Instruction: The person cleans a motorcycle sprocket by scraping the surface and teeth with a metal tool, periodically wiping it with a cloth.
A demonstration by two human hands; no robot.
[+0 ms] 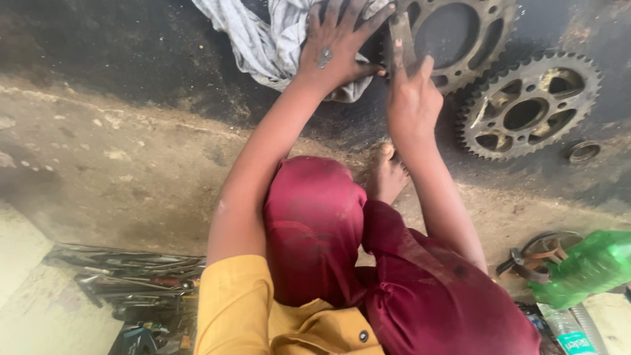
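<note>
My left hand lies flat with fingers spread on a grey striped cloth on the dark, oily floor. My right hand grips a narrow flat metal tool, its tip up against a large toothed sprocket at the top of the view. A second sprocket lies flat to the right of that hand. My bent knees in maroon trousers and one bare foot sit below the hands.
A small metal ring lies right of the second sprocket. A green plastic bottle and some metal bands sit at lower right. A pile of hand tools lies at lower left on the dusty concrete.
</note>
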